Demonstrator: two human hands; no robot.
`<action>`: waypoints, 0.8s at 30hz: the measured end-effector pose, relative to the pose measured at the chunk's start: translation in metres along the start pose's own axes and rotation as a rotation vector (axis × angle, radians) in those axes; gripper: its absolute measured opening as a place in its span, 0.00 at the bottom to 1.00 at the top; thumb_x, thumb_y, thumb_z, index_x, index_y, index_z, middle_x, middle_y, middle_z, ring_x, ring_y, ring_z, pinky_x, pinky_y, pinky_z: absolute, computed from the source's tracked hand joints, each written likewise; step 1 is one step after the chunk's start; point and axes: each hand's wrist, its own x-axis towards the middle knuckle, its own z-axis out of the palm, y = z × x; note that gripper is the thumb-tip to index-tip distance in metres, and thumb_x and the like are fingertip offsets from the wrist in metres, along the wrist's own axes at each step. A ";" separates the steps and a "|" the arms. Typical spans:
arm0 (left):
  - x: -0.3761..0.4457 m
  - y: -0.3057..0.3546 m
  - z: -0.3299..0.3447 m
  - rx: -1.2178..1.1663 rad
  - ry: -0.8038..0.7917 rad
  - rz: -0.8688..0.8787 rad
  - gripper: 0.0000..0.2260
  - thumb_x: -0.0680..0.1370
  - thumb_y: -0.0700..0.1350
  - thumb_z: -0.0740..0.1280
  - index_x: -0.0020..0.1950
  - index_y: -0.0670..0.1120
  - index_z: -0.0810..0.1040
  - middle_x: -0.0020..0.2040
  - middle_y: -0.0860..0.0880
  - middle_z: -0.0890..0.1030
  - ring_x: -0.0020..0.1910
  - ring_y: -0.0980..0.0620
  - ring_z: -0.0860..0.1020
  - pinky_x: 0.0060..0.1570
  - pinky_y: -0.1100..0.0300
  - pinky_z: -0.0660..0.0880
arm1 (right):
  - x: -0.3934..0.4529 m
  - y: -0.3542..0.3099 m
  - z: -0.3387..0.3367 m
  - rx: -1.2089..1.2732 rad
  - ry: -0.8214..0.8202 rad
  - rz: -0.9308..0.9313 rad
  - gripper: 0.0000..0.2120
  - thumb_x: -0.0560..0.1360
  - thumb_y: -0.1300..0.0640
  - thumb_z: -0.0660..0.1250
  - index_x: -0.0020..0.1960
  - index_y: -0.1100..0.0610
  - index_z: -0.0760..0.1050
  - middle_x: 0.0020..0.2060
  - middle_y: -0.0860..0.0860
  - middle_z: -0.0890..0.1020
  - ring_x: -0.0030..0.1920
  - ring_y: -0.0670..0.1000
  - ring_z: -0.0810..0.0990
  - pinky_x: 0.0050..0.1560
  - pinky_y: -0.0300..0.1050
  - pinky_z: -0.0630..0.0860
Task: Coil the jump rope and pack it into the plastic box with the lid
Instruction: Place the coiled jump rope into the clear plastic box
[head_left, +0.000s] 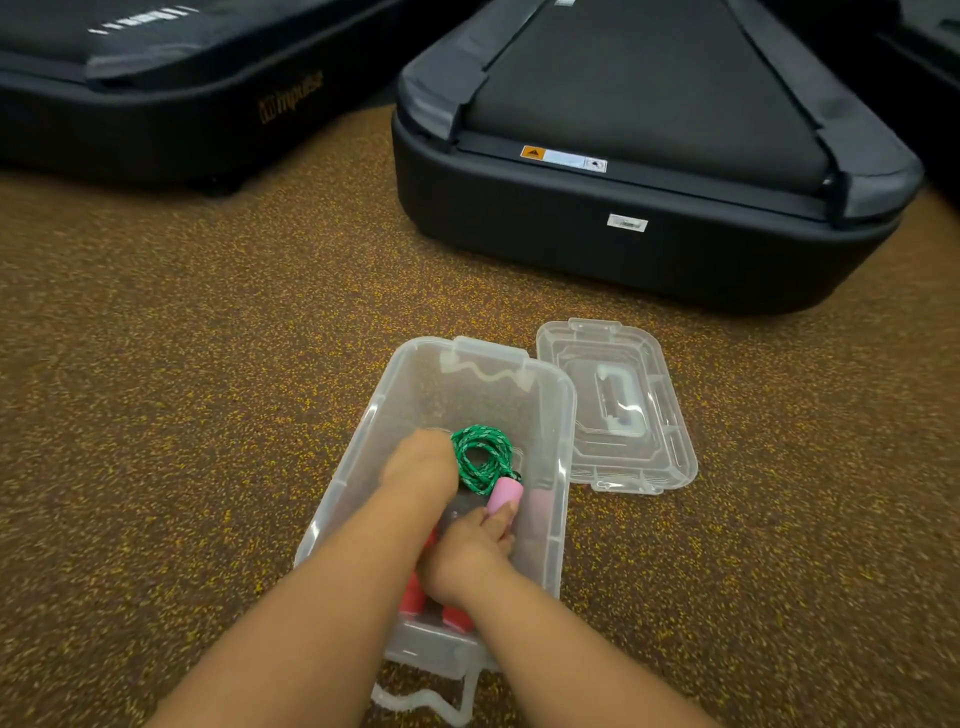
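Two black treadmill bases fill the far side of the speckled brown floor (156, 389): one treadmill (649, 171) stands just beyond the box and lid, the other treadmill (171, 93) sits toward the far left. Neither blocks the work; they only close off the space beyond it.

The clear plastic box (550, 415) rests on the floor right in front of the person, open at the top, its far latch flap hanging loose. Its lid (654, 415) lies flat on the floor just beside the box's right wall, well within reach and not yet fitted.

Both hands are down inside the box. The left hand (421, 462) is curled loosely against the left side of the green jump rope (480, 457), which sits coiled in the middle of the box; whether the fingers grip the coil or only press it is hidden. The right hand (470, 551) pinches a pink handle (503, 493) at the coil's near end, fingers closed around its base. Red shapes (457, 616) show under the forearms at the near end of the box; I cannot tell what they are.

By my judgement the coiling is done and the rope is being settled into place. What is left: let go, withdraw both arms, lift the lid across and press it shut. The arms themselves are what stands in the way of the lid.
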 end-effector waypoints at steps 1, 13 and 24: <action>-0.001 0.000 0.000 -0.001 0.008 0.002 0.14 0.75 0.36 0.64 0.61 0.39 0.77 0.61 0.40 0.79 0.61 0.41 0.77 0.57 0.51 0.75 | 0.000 0.001 0.000 -0.016 -0.004 -0.009 0.39 0.78 0.53 0.60 0.76 0.65 0.38 0.76 0.63 0.37 0.76 0.66 0.40 0.75 0.58 0.48; -0.007 -0.001 -0.007 -0.039 0.002 0.015 0.13 0.76 0.44 0.65 0.58 0.39 0.78 0.59 0.39 0.80 0.59 0.40 0.77 0.54 0.53 0.74 | -0.010 0.000 -0.001 -0.007 -0.064 -0.001 0.39 0.78 0.51 0.58 0.76 0.64 0.38 0.77 0.61 0.36 0.75 0.67 0.36 0.75 0.60 0.45; -0.012 0.003 -0.012 0.034 -0.018 0.029 0.15 0.77 0.43 0.64 0.60 0.37 0.77 0.61 0.38 0.78 0.61 0.40 0.76 0.57 0.53 0.73 | -0.047 0.020 -0.019 0.306 0.258 -0.445 0.24 0.75 0.55 0.58 0.70 0.58 0.63 0.68 0.58 0.68 0.71 0.58 0.63 0.72 0.51 0.59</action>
